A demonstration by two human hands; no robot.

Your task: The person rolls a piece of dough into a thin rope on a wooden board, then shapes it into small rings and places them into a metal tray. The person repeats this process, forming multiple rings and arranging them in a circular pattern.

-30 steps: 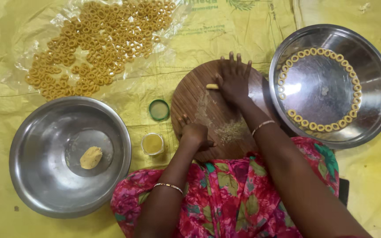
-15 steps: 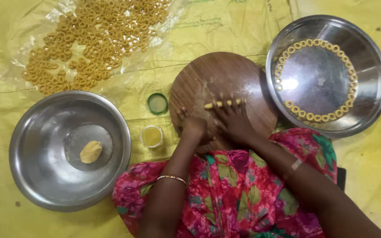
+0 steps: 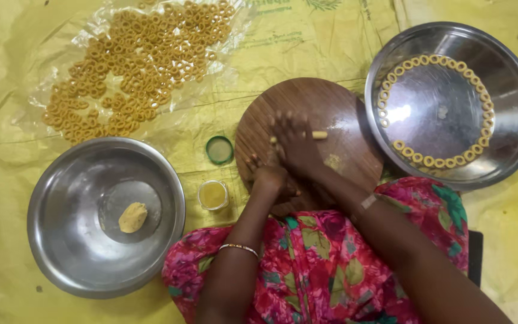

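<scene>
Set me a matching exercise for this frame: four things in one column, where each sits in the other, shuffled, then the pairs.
Things:
1. dough lump
2. dough strip
3. row of dough rings
4. heap of dough rings

Places:
A. round wooden board
B. clear plastic sheet
C. left steel bowl
D. right steel pan

Pairs: 1-C, 2-A, 3-D, 4-B

I see my right hand (image 3: 295, 144) flat on the round wooden board (image 3: 331, 102), fingers over a thin dough roll (image 3: 319, 135). My left hand (image 3: 269, 177) rests curled at the board's near edge. Beside it stand a small jar (image 3: 213, 195) and green lid (image 3: 219, 150). Dough rings (image 3: 427, 60) line the right bowl (image 3: 511, 132); a dough lump (image 3: 132, 217) sits in the left bowl (image 3: 61, 240).
</scene>
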